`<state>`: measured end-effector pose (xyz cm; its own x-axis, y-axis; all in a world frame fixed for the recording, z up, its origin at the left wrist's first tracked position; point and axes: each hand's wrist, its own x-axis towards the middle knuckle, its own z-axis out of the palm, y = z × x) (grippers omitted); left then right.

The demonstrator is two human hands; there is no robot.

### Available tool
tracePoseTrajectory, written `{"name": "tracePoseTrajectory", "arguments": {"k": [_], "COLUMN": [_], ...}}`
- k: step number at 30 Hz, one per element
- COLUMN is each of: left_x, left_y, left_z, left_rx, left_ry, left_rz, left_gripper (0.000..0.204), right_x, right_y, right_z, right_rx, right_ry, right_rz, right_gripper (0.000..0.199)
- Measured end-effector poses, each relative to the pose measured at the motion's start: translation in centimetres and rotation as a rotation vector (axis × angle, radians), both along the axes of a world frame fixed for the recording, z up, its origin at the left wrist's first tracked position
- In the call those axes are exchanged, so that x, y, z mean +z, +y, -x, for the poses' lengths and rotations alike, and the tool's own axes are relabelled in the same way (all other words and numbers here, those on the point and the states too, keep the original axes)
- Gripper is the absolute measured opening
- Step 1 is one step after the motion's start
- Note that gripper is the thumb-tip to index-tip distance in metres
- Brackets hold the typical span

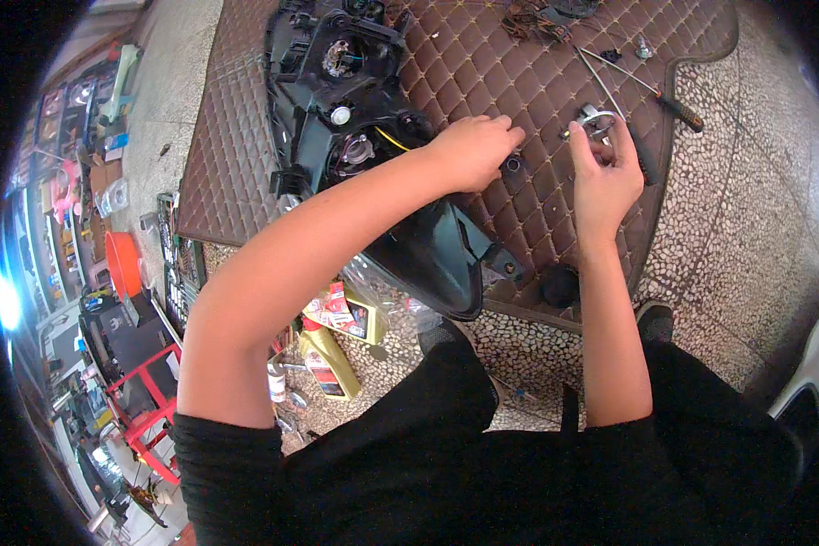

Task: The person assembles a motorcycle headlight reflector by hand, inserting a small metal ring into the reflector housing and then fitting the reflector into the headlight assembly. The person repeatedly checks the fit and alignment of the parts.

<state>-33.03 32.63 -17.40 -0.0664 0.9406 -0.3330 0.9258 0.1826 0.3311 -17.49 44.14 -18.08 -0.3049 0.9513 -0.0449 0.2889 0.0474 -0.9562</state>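
From the head view: between thumb and fingertips of the right hand [608, 189], a silver ring-shaped part [596, 120], pinched and held over the quilted brown mat [546, 223], toward its right edge. Further left, the left hand [475, 155], low over the middle of the mat, back upward, fingers bent and drawn together; fingertips partly out of sight, so cannot tell whether gripping anything. Just beside those fingers, a small dark ring [512, 165]. Under the left forearm, a black headlight housing [369, 109], stretching across the mat from the far edge toward the near edge, with a yellow wire [391, 138] inside. By the mat's right edge, a screwdriver [681, 114] with a dark handle. Near the near right corner, a black round cap [560, 285]. At the far edge, a tangle of wiring [537, 25]. On the floor past the near edge, a yellow bottle [332, 366].
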Motion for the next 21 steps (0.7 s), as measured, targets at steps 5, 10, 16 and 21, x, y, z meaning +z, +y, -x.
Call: {"name": "tracePoseTrajectory", "arguments": {"k": [5, 10, 16, 21], "left_x": [-3.0, -4.1, -0.3, 7.0], "left_y": [0.7, 0.7, -0.4, -6.0], "left_z": [-1.4, -1.9, -0.5, 0.3], "left_rx": [-0.045, -0.02, 0.022, 0.116], "left_ry": [0.049, 0.067, 0.004, 0.027], "left_rz": [0.047, 0.005, -0.077, -0.22], "left_gripper": [0.056, 0.05, 0.043, 0.047], "right_x": [-2.3, -3.1, -4.0, -4.2], "right_y": [-0.5, -1.4, -1.0, -2.6], "right_z": [-1.2, -0.8, -0.9, -1.1], "right_rx": [0.062, 0.094, 0.182, 0.34], "right_ry": [0.027, 0.024, -0.046, -0.156], "right_rz": [-0.018, 0.054, 0.034, 0.132], "right_gripper": [0.062, 0.063, 0.064, 0.064]}}
